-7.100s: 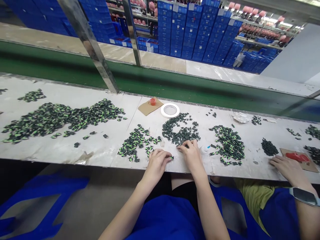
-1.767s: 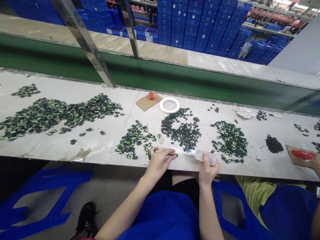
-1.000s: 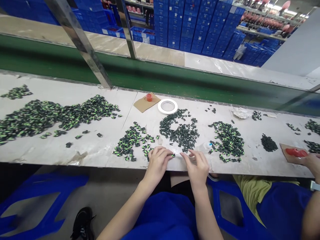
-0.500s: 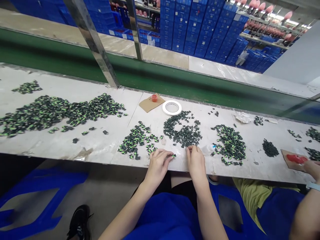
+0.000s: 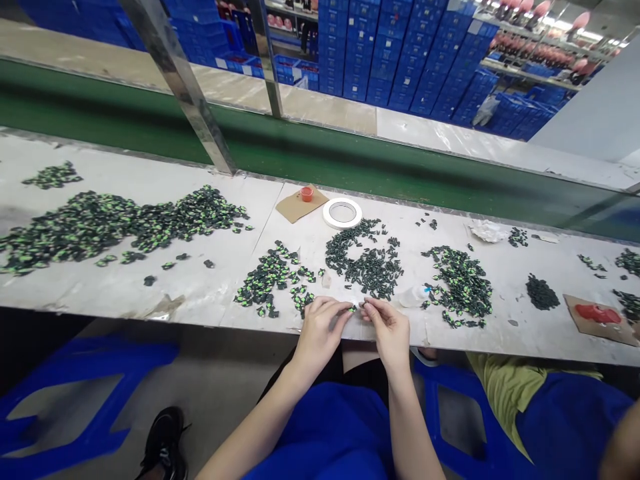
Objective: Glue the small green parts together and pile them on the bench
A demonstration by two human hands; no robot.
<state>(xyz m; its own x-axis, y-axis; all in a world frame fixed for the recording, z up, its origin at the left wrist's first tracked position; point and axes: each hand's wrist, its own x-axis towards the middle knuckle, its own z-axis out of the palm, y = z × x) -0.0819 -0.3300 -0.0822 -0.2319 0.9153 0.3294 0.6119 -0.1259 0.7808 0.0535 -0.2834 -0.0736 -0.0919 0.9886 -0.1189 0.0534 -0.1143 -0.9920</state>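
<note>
Between thumb and fingers, my left hand point(image 5: 323, 330) pinches a small black-and-green plastic part point(image 5: 353, 309). My right hand point(image 5: 387, 327) is closed in a pinch on a tiny dark piece point(image 5: 364, 304), held close to that part; whether the two touch I cannot tell. Just beyond the hands lies a pile of small dark pieces point(image 5: 373, 270). Left of it is a heap of black-and-green parts point(image 5: 267, 280), and on the right another heap of such parts point(image 5: 463, 287).
A roll of white tape point(image 5: 343, 213) lies behind the dark pieces, beside a red pot point(image 5: 307, 194) on cardboard point(image 5: 290, 208). A long heap of black-and-green parts point(image 5: 75, 227) covers the left. A co-worker's sleeve point(image 5: 493, 380) and a red lump on cardboard point(image 5: 595, 313) are at the right.
My right hand has moved left from the dark pile, with a tiny dark piece, up to the part in my left hand. The co-worker's hand has left the cardboard at right.
</note>
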